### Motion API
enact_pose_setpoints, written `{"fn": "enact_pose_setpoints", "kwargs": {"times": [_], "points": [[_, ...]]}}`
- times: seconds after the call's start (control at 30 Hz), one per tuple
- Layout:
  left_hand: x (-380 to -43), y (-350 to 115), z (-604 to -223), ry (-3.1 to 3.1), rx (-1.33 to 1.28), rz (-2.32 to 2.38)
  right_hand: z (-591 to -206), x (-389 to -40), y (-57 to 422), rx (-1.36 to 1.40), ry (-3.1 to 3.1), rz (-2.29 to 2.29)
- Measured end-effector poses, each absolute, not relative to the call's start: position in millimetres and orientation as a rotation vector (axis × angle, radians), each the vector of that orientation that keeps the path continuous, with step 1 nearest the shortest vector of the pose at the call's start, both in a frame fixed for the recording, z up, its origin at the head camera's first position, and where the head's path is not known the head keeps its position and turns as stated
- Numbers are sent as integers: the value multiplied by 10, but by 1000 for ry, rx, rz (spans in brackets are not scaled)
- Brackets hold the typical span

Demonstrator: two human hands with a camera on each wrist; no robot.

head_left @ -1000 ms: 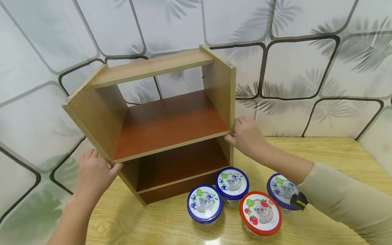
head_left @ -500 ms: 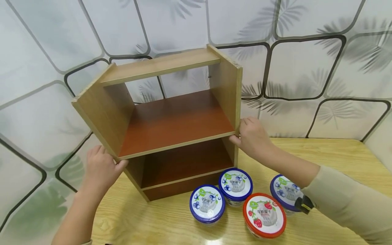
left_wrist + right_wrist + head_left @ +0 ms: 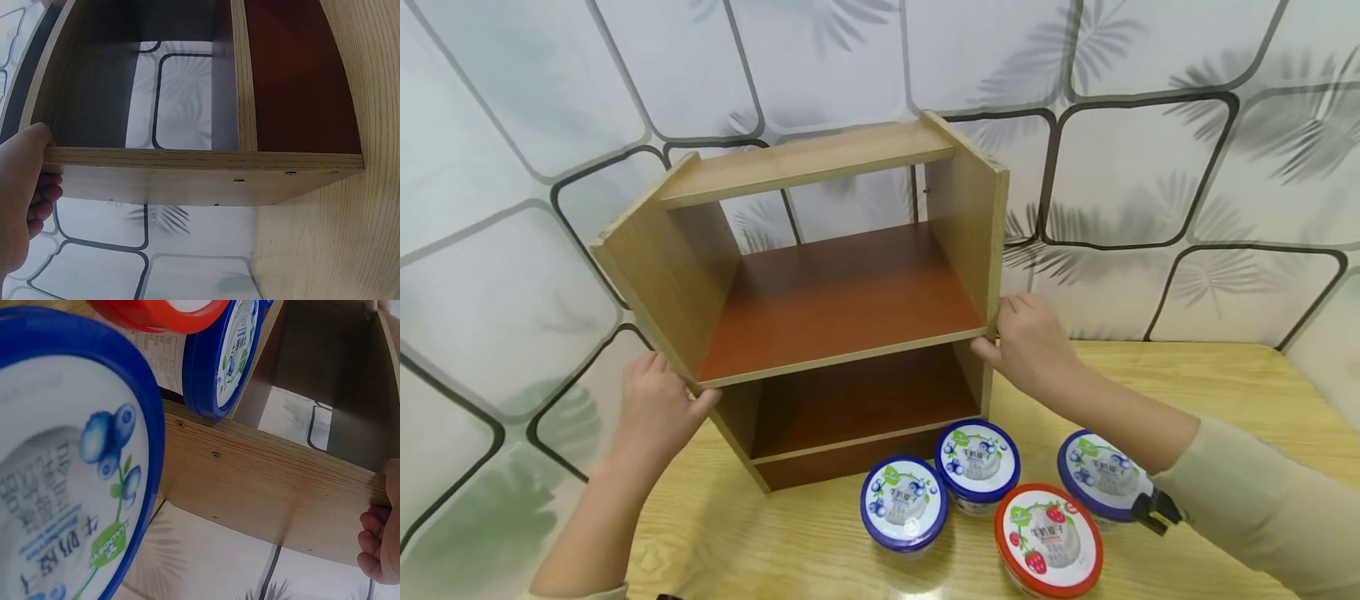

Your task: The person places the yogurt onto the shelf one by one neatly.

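I have the shelf point(image 3: 850, 304) upright on the tabletop point(image 3: 1225, 383), in front of the patterned wall point(image 3: 1120, 175). My left hand point(image 3: 658, 408) grips its left side, fingers curled round the outside, thumb at the front edge of the middle board point(image 3: 850, 357). My right hand point(image 3: 1033, 342) grips the right side likewise. Two blue tubs point(image 3: 904, 504) sit by the shelf's lower right front; beside them, a red tub point(image 3: 1049, 540) and a third blue tub point(image 3: 1101, 475), partly covered by the right arm point(image 3: 1138, 421).
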State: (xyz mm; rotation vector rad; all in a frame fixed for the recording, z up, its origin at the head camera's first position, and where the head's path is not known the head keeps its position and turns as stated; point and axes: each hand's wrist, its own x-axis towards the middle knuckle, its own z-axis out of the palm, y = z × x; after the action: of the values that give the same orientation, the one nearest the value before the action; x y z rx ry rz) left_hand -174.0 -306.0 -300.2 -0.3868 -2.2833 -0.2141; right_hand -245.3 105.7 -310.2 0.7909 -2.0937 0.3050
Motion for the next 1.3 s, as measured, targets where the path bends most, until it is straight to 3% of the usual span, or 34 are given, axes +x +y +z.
{"fn": "enact_pose_setpoints", "kwargs": {"times": [1.3], "points": [[-1760,-3037,-2990,-2337,-353,-252,-3113,-2462,1067,795,-2069,285]]}}
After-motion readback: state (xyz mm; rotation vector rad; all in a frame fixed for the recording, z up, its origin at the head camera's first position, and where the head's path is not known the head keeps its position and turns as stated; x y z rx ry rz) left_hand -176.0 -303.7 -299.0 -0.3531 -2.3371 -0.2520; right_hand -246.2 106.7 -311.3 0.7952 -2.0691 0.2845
